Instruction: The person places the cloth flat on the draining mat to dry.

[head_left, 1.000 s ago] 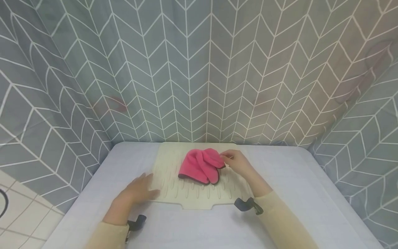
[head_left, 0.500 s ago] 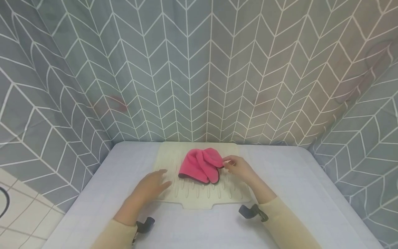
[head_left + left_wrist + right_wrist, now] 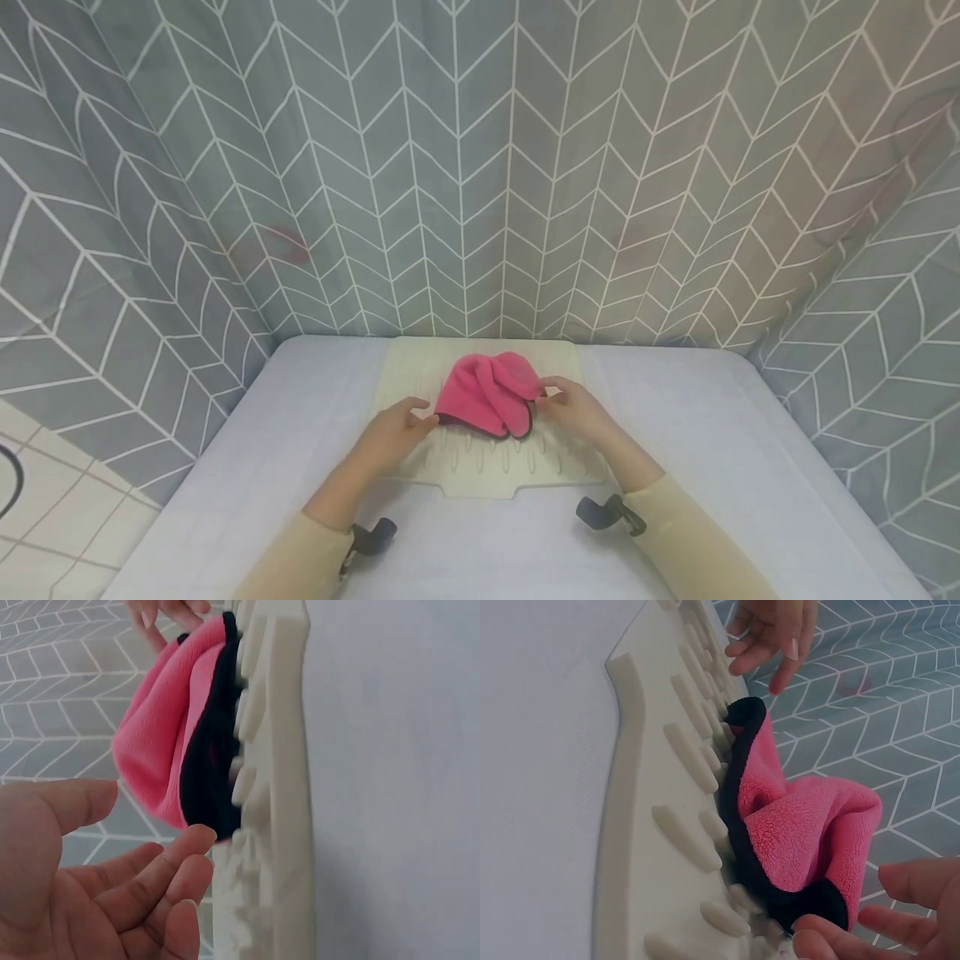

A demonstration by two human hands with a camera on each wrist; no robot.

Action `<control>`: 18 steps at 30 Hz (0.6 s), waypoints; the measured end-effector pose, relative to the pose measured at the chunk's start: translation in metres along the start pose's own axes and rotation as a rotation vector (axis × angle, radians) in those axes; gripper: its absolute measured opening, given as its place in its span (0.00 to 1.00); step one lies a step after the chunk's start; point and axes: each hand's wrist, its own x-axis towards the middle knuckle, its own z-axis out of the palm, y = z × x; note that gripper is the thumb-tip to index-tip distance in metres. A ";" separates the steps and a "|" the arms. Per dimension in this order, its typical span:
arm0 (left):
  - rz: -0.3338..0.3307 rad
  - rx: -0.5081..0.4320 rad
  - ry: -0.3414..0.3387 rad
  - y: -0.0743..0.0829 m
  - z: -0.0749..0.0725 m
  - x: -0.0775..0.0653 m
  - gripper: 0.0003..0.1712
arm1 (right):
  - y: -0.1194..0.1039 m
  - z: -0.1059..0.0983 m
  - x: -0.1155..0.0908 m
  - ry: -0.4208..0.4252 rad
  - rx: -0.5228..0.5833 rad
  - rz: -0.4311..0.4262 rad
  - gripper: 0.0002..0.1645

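Observation:
A crumpled pink cloth (image 3: 483, 396) with dark edging lies bunched on a cream ribbed mat (image 3: 480, 479). My left hand (image 3: 393, 437) is at the cloth's left corner. In the left wrist view, the thumb of that hand (image 3: 97, 877) stands apart from the fingers, and one fingertip reaches the dark edge of the cloth (image 3: 161, 750). At the right side is my right hand (image 3: 577, 411). The right wrist view shows this hand (image 3: 907, 919) with thumb and fingers spread, its fingertips right at the dark corner of the cloth (image 3: 802, 832).
The mat lies on a table (image 3: 675, 433) covered in white. A grey curtain (image 3: 510, 167) with a white chevron pattern surrounds the back and sides. Pale floor tiles (image 3: 67, 508) show at the lower left. Dark camera mounts (image 3: 600, 512) sit at both wrists.
My left hand has moved right and forward from the mat's left edge to the cloth's left corner. The right hand has lowered slightly along the cloth's right side. The cloth has barely shifted.

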 end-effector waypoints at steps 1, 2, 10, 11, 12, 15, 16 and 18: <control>-0.004 -0.011 -0.004 0.001 0.002 0.002 0.28 | 0.000 0.000 0.000 -0.005 0.003 0.012 0.27; -0.007 -0.024 -0.007 0.001 0.003 0.003 0.27 | 0.000 0.001 0.000 -0.009 0.012 0.028 0.28; -0.058 -0.132 -0.007 0.009 0.016 0.011 0.28 | -0.001 0.003 0.003 -0.036 0.052 0.063 0.31; -0.061 -0.138 -0.007 0.010 0.018 0.011 0.28 | -0.001 0.003 0.004 -0.038 0.050 0.057 0.31; -0.064 -0.145 -0.005 0.011 0.020 0.012 0.29 | -0.002 0.003 0.004 -0.037 0.048 0.057 0.31; -0.066 -0.173 -0.007 0.014 0.025 0.013 0.30 | -0.004 0.004 0.005 -0.034 0.035 0.051 0.32; -0.059 -0.182 -0.006 0.015 0.027 0.013 0.30 | -0.004 0.004 0.006 -0.030 0.028 0.045 0.32; -0.046 -0.206 -0.001 0.017 0.030 0.013 0.30 | -0.005 0.004 0.007 -0.020 0.021 0.024 0.32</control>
